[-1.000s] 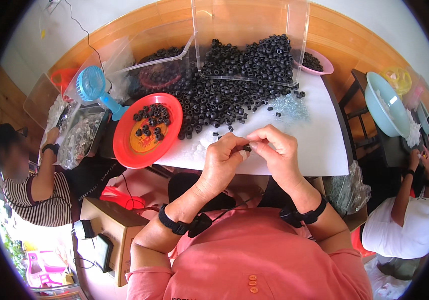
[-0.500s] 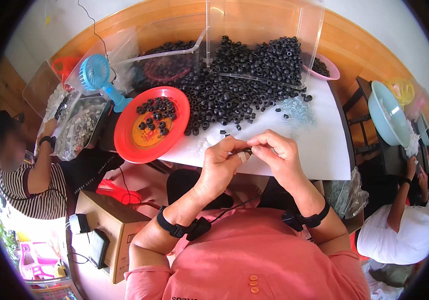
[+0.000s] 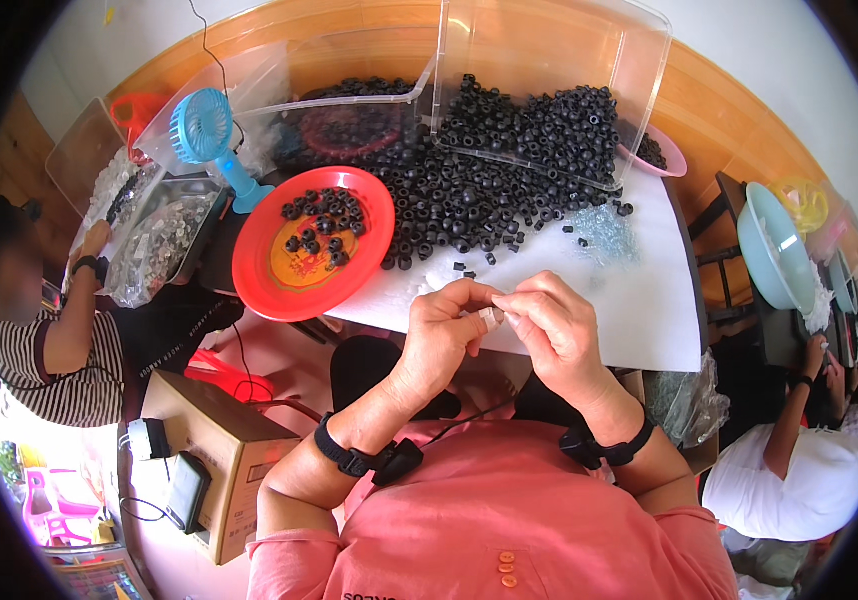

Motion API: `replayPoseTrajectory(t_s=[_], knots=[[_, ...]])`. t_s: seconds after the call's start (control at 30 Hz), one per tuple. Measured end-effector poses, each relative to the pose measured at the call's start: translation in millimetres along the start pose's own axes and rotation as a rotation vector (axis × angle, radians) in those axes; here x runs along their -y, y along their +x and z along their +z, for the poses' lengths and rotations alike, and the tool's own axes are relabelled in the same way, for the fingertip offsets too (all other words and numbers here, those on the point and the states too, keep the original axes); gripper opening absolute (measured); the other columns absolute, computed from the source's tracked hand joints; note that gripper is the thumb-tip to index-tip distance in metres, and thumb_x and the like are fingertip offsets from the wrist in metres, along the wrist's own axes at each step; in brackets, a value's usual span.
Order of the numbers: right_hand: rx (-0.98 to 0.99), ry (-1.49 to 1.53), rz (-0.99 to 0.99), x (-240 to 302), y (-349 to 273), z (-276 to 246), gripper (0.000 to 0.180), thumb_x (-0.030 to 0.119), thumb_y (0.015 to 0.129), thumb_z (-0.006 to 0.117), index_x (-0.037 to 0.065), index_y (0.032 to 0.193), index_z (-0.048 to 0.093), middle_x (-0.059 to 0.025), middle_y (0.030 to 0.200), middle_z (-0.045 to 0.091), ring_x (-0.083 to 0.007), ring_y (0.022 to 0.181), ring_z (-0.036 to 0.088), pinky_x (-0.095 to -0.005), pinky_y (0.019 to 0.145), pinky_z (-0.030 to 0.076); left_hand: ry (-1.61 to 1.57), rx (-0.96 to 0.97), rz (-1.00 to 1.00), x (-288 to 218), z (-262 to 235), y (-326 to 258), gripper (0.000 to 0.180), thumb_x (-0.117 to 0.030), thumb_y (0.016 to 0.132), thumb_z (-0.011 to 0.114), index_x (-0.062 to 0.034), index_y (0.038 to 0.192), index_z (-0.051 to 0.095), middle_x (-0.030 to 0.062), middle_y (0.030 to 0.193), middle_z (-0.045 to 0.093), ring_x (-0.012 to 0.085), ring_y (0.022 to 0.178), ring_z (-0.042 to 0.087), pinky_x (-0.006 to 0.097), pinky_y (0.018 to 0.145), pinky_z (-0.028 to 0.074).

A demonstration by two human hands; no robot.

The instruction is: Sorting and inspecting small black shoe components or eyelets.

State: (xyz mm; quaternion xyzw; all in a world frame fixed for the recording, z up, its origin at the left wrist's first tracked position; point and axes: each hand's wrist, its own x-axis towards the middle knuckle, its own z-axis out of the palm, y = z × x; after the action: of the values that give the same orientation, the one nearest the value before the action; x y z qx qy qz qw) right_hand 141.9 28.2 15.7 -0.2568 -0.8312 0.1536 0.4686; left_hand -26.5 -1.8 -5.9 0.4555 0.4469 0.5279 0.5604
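Observation:
Both hands meet at the table's front edge, fingertips pinched together. My left hand (image 3: 441,335) is closed, thumb against forefinger, with a pale strip of tape (image 3: 490,319) on the thumb. My right hand (image 3: 561,330) is closed too, its fingertips touching the left ones. Whatever lies between them is hidden by the fingers. Just beyond, a few loose black plastic caps (image 3: 465,271) lie on the white table cover (image 3: 639,320). A large heap of the same black parts (image 3: 469,205) spreads farther back. Small clear bluish pieces (image 3: 601,238) lie to its right.
A red plate (image 3: 249,270) holding several black parts stands left of the heap, near a blue fan (image 3: 204,130). Clear plastic bins (image 3: 549,30) stand behind. A pink bowl (image 3: 676,160) sits at the back right. Co-workers sit at both sides; a cardboard box (image 3: 234,480) stands at lower left.
The small dark piece seen between my fingertips is now hidden. My right fingers have curled in more over the left fingertips. The view has shifted slightly.

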Motion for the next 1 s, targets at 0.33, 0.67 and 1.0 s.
replayPoseTrajectory(t_s=[0.33,0.67,1.0], knots=[[0.028,0.211,0.182,3.9,-6.7,6.8,0.022,-0.006,0.085,0.063,0.001,0.106,0.063,-0.0089,0.085,0.062,-0.0171,0.072,0.064,-0.0286,0.062,0.051,-0.111,-0.021,-0.031,-5.8,-4.0,-4.3,0.014,0.000,0.087,0.067,0.0045,0.100,0.066,0.0061,0.082,0.066,0.0096,0.058,0.055,0.021,0.050,0.042],[0.400,0.125,0.242,17.6,22.7,11.8,0.022,0.004,0.081,0.066,0.006,0.102,0.063,-0.0135,0.076,0.065,-0.0321,0.066,0.065,-0.0387,0.057,0.049,-0.151,-0.138,-0.005,-3.7,-29.6,-16.9,0.013,0.000,0.087,0.067,0.0042,0.099,0.065,0.0090,0.080,0.067,0.0106,0.057,0.056,0.021,0.048,0.043],[0.480,-0.639,0.058,-23.2,61.7,46.9,0.004,0.010,0.078,0.062,0.008,0.081,0.063,-0.0130,0.071,0.067,-0.0315,0.061,0.067,-0.0406,0.053,0.050,-0.083,-0.152,0.062,-2.3,-39.1,-20.1,0.018,-0.002,0.090,0.065,0.0046,0.107,0.067,0.0060,0.080,0.064,0.0085,0.055,0.053,0.020,0.047,0.041]])
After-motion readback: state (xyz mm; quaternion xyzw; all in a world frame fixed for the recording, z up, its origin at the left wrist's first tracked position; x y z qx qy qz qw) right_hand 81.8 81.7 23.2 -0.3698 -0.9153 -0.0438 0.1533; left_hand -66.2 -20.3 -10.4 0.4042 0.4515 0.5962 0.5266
